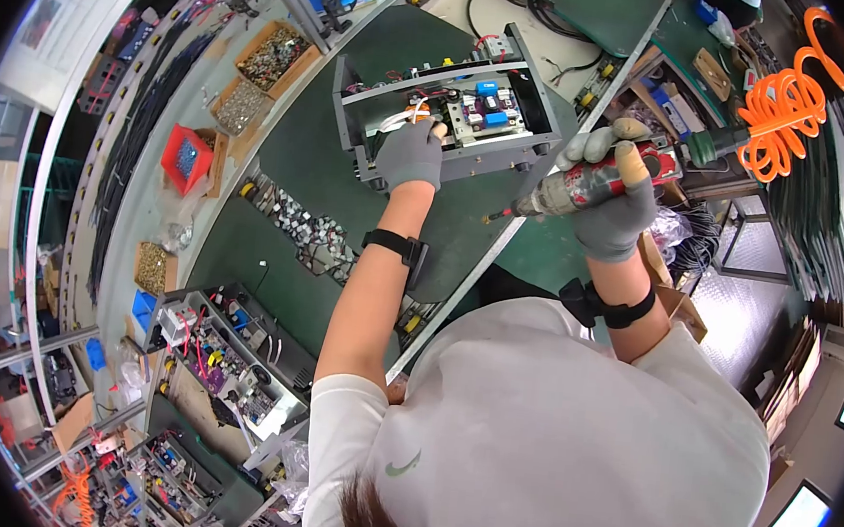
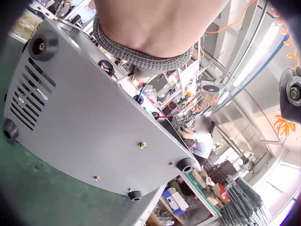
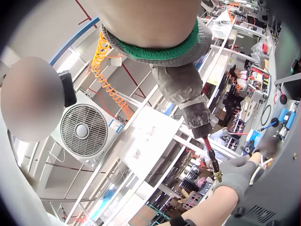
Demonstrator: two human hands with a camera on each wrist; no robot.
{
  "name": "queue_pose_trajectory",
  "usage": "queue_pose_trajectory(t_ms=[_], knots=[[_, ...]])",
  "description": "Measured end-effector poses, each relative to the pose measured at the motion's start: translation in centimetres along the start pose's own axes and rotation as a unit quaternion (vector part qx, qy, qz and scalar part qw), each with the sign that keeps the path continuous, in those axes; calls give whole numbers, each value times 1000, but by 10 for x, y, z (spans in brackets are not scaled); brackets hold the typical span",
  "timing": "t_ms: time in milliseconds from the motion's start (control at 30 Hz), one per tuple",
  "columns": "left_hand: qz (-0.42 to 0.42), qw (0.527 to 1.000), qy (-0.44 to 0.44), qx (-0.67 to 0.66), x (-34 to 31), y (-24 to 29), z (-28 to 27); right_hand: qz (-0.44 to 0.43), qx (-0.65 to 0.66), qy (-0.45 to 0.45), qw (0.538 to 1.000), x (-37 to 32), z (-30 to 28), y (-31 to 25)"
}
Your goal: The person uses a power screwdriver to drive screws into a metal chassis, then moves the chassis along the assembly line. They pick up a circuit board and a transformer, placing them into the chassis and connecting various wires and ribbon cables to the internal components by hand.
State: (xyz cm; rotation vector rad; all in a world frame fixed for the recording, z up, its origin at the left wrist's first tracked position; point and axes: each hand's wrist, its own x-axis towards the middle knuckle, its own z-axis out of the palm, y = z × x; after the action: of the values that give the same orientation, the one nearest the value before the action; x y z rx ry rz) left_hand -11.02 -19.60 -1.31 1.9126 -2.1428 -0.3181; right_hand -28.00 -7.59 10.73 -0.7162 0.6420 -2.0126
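Note:
The grey metal casing (image 1: 481, 163) stands on the green worktop, with blue parts and wiring inside; rubber feet and brass screws show on its outer panel (image 2: 103, 127). My gloved left hand (image 1: 411, 154) grips the casing's near edge beside white cables. Its glove (image 3: 237, 174) shows beyond the driver in the right wrist view, while in the left wrist view the fingers are mostly hidden. My gloved right hand (image 1: 615, 215) holds a red and grey power driver (image 1: 569, 190), right of the casing. A brass-coloured piece (image 3: 217, 176) sits at the driver's tip, apart from the casing.
Bins of small parts, including a red one (image 1: 186, 159), line the left side. A strip of small connectors (image 1: 309, 234) and another opened casing (image 1: 233, 357) lie lower left. An orange coiled hose (image 1: 784, 120) reaches the driver. Another person (image 2: 203, 141) stands beyond the casing.

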Motion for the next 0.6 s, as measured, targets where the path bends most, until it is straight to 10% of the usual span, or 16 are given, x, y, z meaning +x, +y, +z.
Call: queue_pose_trajectory(t_ms=[200,333,433,467,533,600], knots=[[-141,984,71,-79,21,1,19,-16,-13,37,999,14,-24,-5],[-321,840,57,-433,51,-18,25,-11,-11,49,999,21,-40,-1],[-378,688,-357,-506,140,-139,150,-18,-23,51,998,26,-45,-1],[-377,690,-359,-503,109,-85,120,-19,-22,55,998,28,-48,-1],[-43,962,-256,-80,93,-20,26,-12,-32,56,998,30,-53,0],[-32,970,-241,15,89,3,6,-15,-37,61,997,34,-55,3]])
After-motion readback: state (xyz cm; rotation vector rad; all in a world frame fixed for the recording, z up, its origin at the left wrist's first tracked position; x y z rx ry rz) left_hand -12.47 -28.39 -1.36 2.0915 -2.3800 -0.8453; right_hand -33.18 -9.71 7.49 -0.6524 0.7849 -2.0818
